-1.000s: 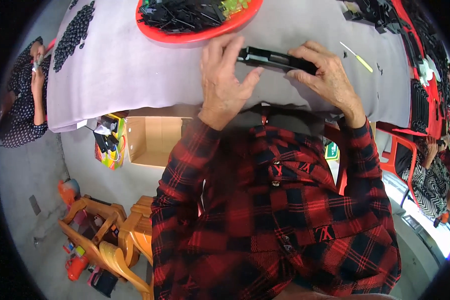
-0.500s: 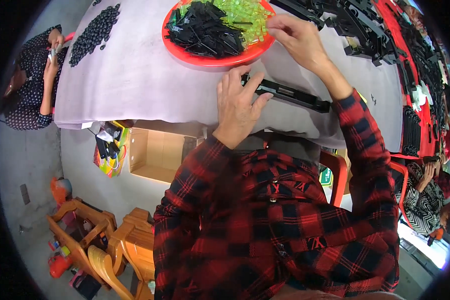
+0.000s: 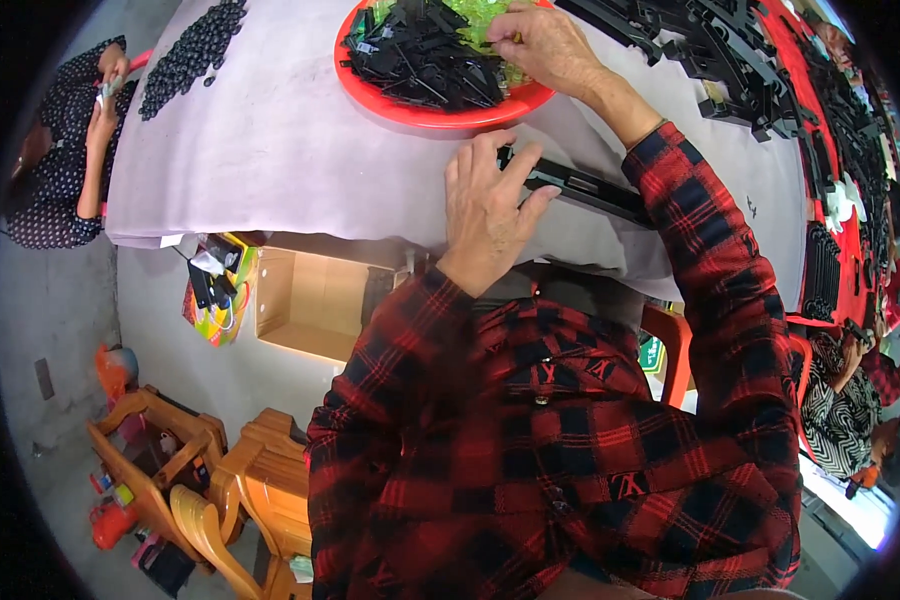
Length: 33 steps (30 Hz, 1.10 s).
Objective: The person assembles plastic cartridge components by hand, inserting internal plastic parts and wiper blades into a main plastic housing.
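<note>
My left hand (image 3: pixel 489 208) is closed round the left end of a long black slotted part (image 3: pixel 602 193), shaped like a toy pistol slide, and holds it against the cloth. Its right end passes behind my right sleeve. My right hand (image 3: pixel 552 48) is over the right side of a red basin (image 3: pixel 425 117), fingertips pinched together; what they hold, if anything, is too small to make out. In the basin lie a heap of small black plastic pieces (image 3: pixel 420 65) and a heap of translucent yellow-green pieces (image 3: pixel 475 14), partly hidden by my right hand.
Small black balls (image 3: pixel 192 60) are spread at the table's far left. Black gun-shaped parts (image 3: pixel 730 65) are piled at the right, beside a red-covered table (image 3: pixel 852 258). Below the near edge stands an open cardboard box (image 3: pixel 315 300). A person in dotted clothing (image 3: pixel 55 205) sits at left.
My right hand has moved left, from the basin's right rim to over the yellow-green pieces, its fingers drawn together. My left hand keeps its hold on the black part.
</note>
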Available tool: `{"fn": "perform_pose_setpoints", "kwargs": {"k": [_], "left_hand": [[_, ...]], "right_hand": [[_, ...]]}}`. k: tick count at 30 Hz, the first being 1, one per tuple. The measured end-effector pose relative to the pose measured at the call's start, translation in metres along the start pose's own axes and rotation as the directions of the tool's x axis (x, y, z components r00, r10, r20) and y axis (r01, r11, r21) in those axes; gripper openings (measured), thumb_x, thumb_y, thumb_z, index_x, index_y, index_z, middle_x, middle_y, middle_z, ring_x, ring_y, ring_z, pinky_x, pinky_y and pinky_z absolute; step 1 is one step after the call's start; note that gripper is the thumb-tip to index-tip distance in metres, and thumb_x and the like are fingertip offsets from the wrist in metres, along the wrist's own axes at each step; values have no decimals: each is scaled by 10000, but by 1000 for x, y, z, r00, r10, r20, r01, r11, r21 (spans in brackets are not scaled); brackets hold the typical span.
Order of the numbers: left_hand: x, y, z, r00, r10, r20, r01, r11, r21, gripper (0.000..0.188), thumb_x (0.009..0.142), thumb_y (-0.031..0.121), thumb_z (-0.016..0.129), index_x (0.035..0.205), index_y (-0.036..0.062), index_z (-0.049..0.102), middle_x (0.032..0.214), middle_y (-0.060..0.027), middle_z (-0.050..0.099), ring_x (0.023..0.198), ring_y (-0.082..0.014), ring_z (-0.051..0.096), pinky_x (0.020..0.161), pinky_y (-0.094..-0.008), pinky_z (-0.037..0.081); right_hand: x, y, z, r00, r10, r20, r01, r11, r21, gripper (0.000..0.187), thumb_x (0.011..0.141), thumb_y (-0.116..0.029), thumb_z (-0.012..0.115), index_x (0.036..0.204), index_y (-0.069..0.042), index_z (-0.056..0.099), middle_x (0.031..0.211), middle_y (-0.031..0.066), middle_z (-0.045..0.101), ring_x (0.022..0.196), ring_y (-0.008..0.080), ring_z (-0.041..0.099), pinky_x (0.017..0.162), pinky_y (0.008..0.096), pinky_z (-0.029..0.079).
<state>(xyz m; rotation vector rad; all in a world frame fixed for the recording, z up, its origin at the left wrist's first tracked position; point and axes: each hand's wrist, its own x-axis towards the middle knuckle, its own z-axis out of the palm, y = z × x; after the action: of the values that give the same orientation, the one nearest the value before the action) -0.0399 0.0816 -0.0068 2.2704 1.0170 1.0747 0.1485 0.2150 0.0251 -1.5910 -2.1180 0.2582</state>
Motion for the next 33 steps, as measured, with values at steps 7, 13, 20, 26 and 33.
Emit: {"fn": "perform_pose_setpoints", "kwargs": {"k": [7, 13, 20, 26, 33], "left_hand": [[5, -1, 7, 994, -10, -113, -8, 988, -155, 491, 736, 185, 798, 1169, 34, 623, 1186, -157, 538, 1087, -349, 524, 912, -448, 417], [3, 15, -16, 946, -113, -303, -14, 921, -389, 413, 797, 96, 789, 1162, -20, 635, 1057, -147, 594, 964, -283, 597, 805, -354, 495], [-17, 41, -33, 991, -133, 1, 122, 900, -418, 301, 834, 85, 740, 1116, 22, 656, 931, -91, 613, 801, -204, 624, 652, -324, 490], [-29, 50, -31, 972, -104, 210, 204, 818, -538, 215, 832, 20, 727, 1038, 6, 670, 852, -63, 609, 716, -127, 553, 656, -241, 456], [-35, 47, -26, 962, -114, 248, 237, 797, -555, 177, 847, -10, 702, 1021, -1, 669, 870, -53, 612, 740, -113, 562, 676, -235, 463]], "right_hand": [[-32, -4, -25, 975, 17, -221, 66, 930, 361, 128, 815, -12, 581, 899, -24, 678, 741, 103, 633, 678, 193, 644, 614, 331, 501], [-114, -57, -55, 985, 161, -68, -100, 840, 533, 140, 888, -84, 679, 997, 2, 698, 851, 15, 679, 784, 73, 585, 724, 260, 500], [-195, -105, -53, 957, 269, 105, -267, 686, 677, 113, 889, -28, 675, 997, 3, 664, 835, -4, 631, 808, 45, 562, 735, 219, 482], [-229, -113, -43, 908, 382, 173, -340, 430, 836, 138, 891, 19, 664, 1016, -21, 624, 844, -47, 560, 791, 25, 519, 728, 199, 459], [-238, -109, -40, 900, 414, 134, -338, 471, 815, 162, 885, 22, 670, 1039, -16, 638, 897, -25, 608, 825, 47, 560, 770, 212, 487]]}}
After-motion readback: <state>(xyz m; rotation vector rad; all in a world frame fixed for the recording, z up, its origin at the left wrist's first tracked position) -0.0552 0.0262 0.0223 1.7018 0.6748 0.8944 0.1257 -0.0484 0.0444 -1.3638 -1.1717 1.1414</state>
